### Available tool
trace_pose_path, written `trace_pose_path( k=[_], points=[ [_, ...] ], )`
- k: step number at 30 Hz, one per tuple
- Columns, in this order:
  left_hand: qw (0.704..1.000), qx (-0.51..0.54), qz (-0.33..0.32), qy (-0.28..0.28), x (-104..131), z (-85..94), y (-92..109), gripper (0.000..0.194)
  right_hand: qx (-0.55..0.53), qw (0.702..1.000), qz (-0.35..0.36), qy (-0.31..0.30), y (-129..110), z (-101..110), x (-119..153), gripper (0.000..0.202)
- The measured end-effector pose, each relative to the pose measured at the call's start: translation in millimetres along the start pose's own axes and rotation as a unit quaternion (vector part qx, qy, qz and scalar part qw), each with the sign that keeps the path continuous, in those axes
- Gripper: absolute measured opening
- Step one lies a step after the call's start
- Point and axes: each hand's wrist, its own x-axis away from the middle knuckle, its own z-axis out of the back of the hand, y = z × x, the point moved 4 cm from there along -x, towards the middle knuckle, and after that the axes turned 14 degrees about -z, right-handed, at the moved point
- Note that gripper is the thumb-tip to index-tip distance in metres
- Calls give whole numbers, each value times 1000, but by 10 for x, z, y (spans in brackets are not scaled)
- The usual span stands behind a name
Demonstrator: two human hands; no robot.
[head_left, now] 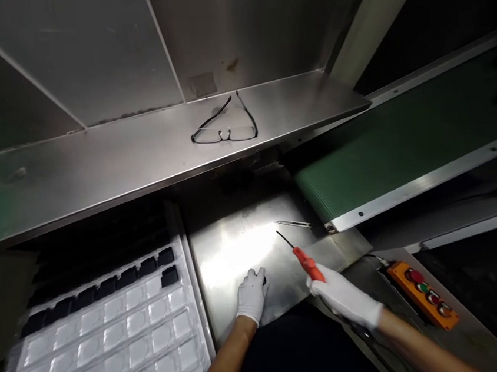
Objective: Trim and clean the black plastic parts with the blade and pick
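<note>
My right hand (344, 297), in a white glove, grips a small screwdriver (303, 257) with an orange handle and a thin dark shaft pointing up-left over a shiny steel work plate (236, 240). My left hand (252, 295), also gloved, rests curled on the plate near its front edge, with a small dark part just visible at its fingertips. A pair of metal tweezers (293, 223) lies on the plate beyond the screwdriver tip. Left of the plate sits a white blister tray (114, 342) with several small black parts (169, 275) in its far rows.
A steel shelf (95, 166) runs above the plate, with black-framed glasses (225, 130) lying on it. A green conveyor belt (403, 134) slopes away at the right. An orange button box (424, 293) sits at the right near my right forearm.
</note>
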Motion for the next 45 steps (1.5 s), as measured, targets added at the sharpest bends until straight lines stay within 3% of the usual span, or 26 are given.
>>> trace_pose_path(
  k=[3, 7, 12, 15, 16, 19, 21, 26, 29, 32, 37, 45],
  points=[
    [997, 79, 21, 14, -68, 20, 46, 22, 60, 995, 8, 80, -92, -120, -564, 41],
    [960, 256, 85, 82, 53, 184, 259, 22, 154, 978, -1, 140, -605, -311, -1156, 35],
    [827, 518, 126, 179, 607, 605, 836, 41, 236, 953, 43, 183, -1317, -597, -1595, 37],
    [741, 619, 126, 228, 942, 869, 1187, 32, 273, 940, 72, 191, -1569, -811, -1860, 39],
    [697, 668, 111, 238, 1019, 932, 1277, 25, 283, 936, 79, 193, -1625, -883, -1958, 41],
    [611, 749, 79, 245, 1177, 1018, 1390, 20, 309, 924, 101, 201, -1743, -1064, -2245, 50],
    [590, 769, 72, 236, 1237, 1003, 1374, 25, 322, 916, 117, 210, -1785, -1135, -2401, 58],
    [583, 774, 88, 232, 1275, 916, 1315, 34, 344, 898, 168, 219, -1735, -1134, -2543, 66],
    [608, 755, 84, 229, 1247, 896, 1353, 34, 351, 888, 206, 214, -1599, -1060, -2457, 67],
    [638, 733, 61, 228, 1205, 886, 1419, 36, 351, 882, 238, 208, -1443, -975, -2332, 52],
    [659, 716, 58, 225, 1139, 840, 1503, 38, 338, 875, 281, 205, -1263, -895, -2143, 39],
    [646, 738, 57, 189, 1025, 759, 1605, 37, 296, 876, 313, 218, -1086, -790, -1877, 33]
  ],
)
